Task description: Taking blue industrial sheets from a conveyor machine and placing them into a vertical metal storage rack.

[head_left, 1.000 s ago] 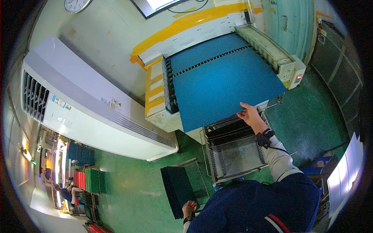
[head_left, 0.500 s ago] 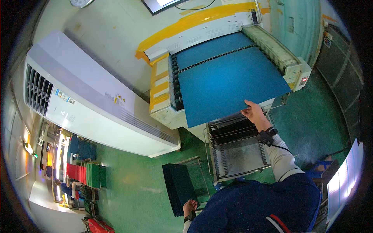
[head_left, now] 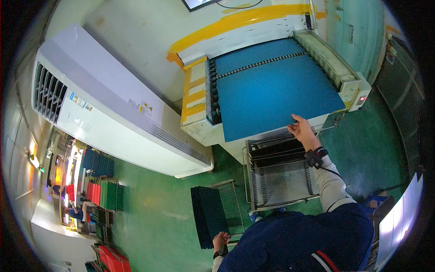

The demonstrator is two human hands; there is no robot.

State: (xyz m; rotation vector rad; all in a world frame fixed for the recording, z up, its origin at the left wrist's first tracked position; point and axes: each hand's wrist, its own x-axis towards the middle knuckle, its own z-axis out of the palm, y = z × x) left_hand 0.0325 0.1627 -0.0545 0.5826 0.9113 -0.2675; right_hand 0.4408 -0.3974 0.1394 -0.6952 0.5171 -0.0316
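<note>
A large flat blue panel (head_left: 276, 97) lies on the roller bed of a machine, its near edge sticking out past the front. At that near edge is my right hand (head_left: 303, 130), with thumb and fingers closed on the rim. Low in the picture, my left hand (head_left: 221, 240) is beside a row of dark panels (head_left: 208, 217) standing in a wire rack (head_left: 238, 204). Its fingers are curled; whether they grip a panel or the rack cannot be made out. Behind the large panel, a second blue panel (head_left: 258, 54) lies across the rollers.
Below the machine (head_left: 197, 124) stands a metal slotted rack (head_left: 283, 186) holding dark sheets. A tall white air conditioner (head_left: 122, 109) fills the left. Farther off are racks of red and green panels (head_left: 108, 195) and another person. Pale sheets (head_left: 398, 217) stand at my right.
The view has shifted slightly, so the machine and racks sit a little farther right. My right hand stays at the blue panel's near edge, and my left hand stays beside the dark panels.
</note>
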